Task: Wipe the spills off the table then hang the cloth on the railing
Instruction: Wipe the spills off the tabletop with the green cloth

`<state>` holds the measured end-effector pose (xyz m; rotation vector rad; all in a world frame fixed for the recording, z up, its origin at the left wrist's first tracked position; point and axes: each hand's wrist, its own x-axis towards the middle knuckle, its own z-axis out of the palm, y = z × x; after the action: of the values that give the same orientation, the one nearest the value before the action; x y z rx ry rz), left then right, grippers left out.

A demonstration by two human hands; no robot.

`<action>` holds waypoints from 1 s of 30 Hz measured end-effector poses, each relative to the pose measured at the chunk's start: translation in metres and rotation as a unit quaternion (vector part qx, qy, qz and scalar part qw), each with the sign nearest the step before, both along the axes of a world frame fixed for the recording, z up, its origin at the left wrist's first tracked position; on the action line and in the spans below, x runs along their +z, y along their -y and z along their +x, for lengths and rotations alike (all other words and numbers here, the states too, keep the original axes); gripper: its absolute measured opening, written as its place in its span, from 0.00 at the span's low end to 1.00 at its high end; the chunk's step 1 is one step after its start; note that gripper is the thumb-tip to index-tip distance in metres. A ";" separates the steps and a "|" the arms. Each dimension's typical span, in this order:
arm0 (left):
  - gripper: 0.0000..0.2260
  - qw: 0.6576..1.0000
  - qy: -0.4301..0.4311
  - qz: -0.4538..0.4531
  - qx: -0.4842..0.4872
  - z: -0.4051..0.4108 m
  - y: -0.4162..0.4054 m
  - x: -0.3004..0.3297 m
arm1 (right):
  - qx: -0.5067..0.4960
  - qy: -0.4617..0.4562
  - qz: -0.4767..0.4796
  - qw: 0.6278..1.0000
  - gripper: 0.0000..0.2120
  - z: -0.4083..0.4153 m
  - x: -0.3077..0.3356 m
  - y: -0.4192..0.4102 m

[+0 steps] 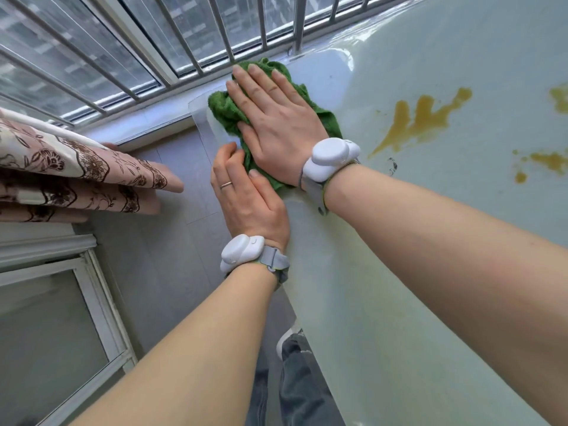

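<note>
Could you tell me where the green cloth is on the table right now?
In the head view the green cloth lies at the table's far left corner by the railing, pressed flat under the right hand, well left of the yellow spills.
</note>
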<state>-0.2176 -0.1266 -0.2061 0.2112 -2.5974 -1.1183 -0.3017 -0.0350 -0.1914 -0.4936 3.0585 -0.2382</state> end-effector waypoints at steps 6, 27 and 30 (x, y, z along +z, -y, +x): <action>0.14 0.999 -0.005 0.027 -0.041 -0.001 0.018 0.011 | -0.027 -0.008 -0.026 0.999 0.28 0.052 0.007 -0.008; 0.27 0.992 0.119 -0.029 0.007 -0.077 0.067 0.024 | -0.061 0.042 -0.002 0.997 0.29 0.019 0.004 0.061; 0.26 0.991 0.129 -0.033 0.007 -0.071 0.065 0.027 | -0.078 0.023 -0.021 0.996 0.30 0.034 0.006 0.057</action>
<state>-0.2883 -0.1912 -0.1792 0.3827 -2.8476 -1.0606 -0.2677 -0.0920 -0.1853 -0.2473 3.0538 -0.3155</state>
